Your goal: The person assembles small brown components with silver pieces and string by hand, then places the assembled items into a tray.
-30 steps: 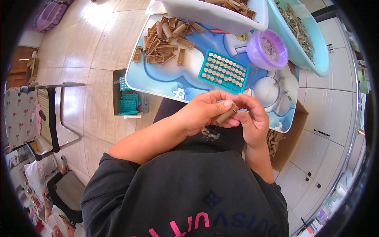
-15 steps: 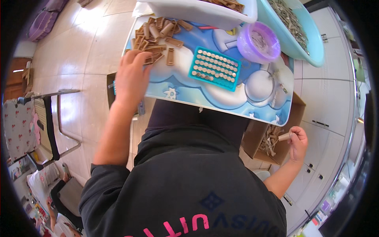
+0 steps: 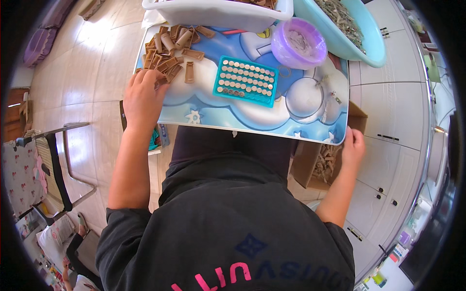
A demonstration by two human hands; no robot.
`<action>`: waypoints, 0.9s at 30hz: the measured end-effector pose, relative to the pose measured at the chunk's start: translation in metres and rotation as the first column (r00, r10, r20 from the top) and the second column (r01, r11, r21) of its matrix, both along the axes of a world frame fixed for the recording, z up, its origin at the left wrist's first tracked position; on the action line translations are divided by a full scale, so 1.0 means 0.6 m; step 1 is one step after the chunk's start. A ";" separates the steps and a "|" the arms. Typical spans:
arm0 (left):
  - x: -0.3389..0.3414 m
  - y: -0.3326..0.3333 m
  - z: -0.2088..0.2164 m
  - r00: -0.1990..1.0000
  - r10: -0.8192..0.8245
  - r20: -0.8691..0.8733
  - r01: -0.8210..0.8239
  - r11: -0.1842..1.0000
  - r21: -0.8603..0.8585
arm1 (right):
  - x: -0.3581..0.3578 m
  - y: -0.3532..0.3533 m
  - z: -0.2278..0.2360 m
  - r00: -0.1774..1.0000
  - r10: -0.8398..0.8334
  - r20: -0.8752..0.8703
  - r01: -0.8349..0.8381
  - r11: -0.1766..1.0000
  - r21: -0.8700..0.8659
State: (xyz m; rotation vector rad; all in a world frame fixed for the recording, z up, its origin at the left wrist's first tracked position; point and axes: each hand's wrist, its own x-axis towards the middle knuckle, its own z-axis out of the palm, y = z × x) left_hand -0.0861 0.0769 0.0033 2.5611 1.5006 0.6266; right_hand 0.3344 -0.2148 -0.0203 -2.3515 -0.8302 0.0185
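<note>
Your left hand (image 3: 141, 99) lies fingers-spread on the brown pieces (image 3: 167, 51), gripping nothing clearly; right hand (image 3: 353, 145) loosely curled, empty, at the tray (image 3: 204, 114) corner.

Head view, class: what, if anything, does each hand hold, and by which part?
The left hand rests on the brown pieces; a grip cannot be told. The right hand holds nothing visible.

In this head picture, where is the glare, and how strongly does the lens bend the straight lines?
Head view: bright glare lies on the floor tiles at upper left; the fisheye curves the cabinet fronts at right and leaves a black rim; the left hand by the brown pieces and the right hand over the cardboard box look sharp.
</note>
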 end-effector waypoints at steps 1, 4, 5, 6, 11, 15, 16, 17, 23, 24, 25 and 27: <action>0.002 -0.002 0.002 1.000 0.007 0.003 -0.007 1.000 -0.016 | -0.037 0.035 0.024 0.997 0.054 0.048 -0.053 0.998 -0.025; 0.006 -0.008 0.010 0.999 0.020 0.046 -0.019 1.000 -0.009 | -0.097 0.103 0.034 0.975 0.153 0.161 -0.107 0.959 -0.263; 0.009 -0.011 0.011 0.996 0.024 0.085 -0.025 1.000 0.010 | -0.106 0.114 0.034 0.947 0.194 0.257 -0.083 0.919 -0.386; 0.012 -0.015 0.015 0.996 0.023 0.085 -0.024 1.000 0.012 | -0.106 0.116 0.036 0.947 0.193 0.257 -0.083 0.919 -0.385; 0.027 -0.041 0.016 0.572 0.400 0.716 0.331 0.686 -0.648 | -0.091 0.111 0.032 0.942 0.166 -0.293 -0.170 0.985 0.014; 0.061 -0.079 0.020 0.511 0.547 0.663 0.606 0.319 -0.729 | -0.086 0.109 0.040 0.720 0.241 -0.651 0.134 0.872 0.470; 0.085 -0.095 0.033 0.556 0.572 0.603 0.562 0.276 -0.780 | -0.075 0.108 0.033 0.728 0.195 -0.657 0.216 0.844 0.490; 0.095 -0.102 0.033 0.564 0.574 0.593 0.617 0.183 -0.765 | -0.070 0.111 0.030 0.731 0.153 -0.665 0.295 0.807 0.511; 0.163 -0.137 0.020 0.773 0.264 0.577 0.585 0.056 -0.809 | -0.084 0.112 0.049 0.656 0.263 -0.708 0.248 0.810 0.531; 0.176 -0.141 0.021 0.807 0.223 0.547 0.566 -0.024 -0.824 | -0.089 0.110 0.049 0.656 0.262 -0.707 0.249 0.810 0.531; 0.191 -0.148 0.014 0.807 0.221 0.547 0.565 -0.022 -0.825 | -0.096 0.109 0.047 0.686 0.246 -0.685 0.121 0.890 0.440; 0.222 -0.166 -0.003 0.717 0.011 0.697 0.678 0.226 -0.700 | -0.116 0.107 0.040 0.716 0.235 -0.657 -0.006 0.944 0.331</action>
